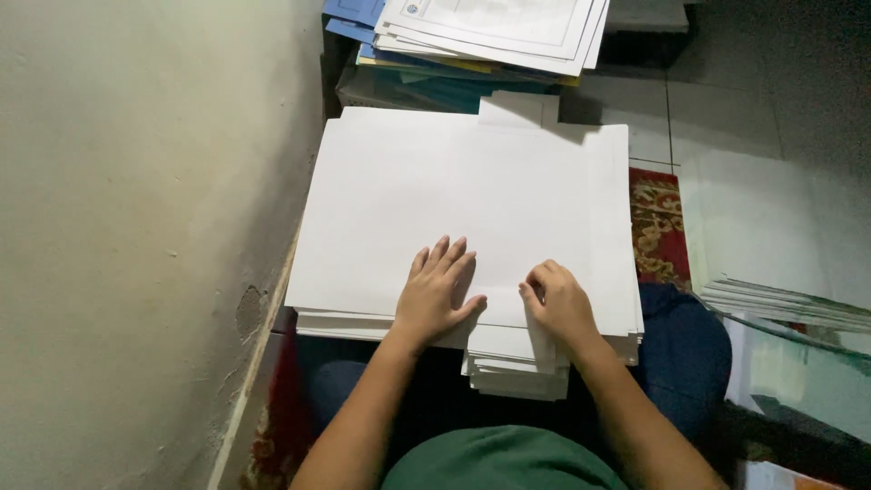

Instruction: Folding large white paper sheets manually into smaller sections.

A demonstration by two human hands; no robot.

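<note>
1. Head view: top white sheet on the paper stack looked light, floppy and slick; best taken at its near edge.
2. Left hand lay flat, fingers spread, gripping nothing.
3. Right hand was curled, fingertips pinching the sheet edge.
4. The sheet stretched toward 12 o'clock from both hands; another paper pile sat beyond.

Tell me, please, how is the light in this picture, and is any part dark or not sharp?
Head view: dim, soft light; the white paper stack is the brightest area, nearly without detail. The left hand and right hand on it look sharp and cast only faint shadows. The floor tiles at upper right fall into darkness; the glass sheet at right shows pale reflection.
</note>
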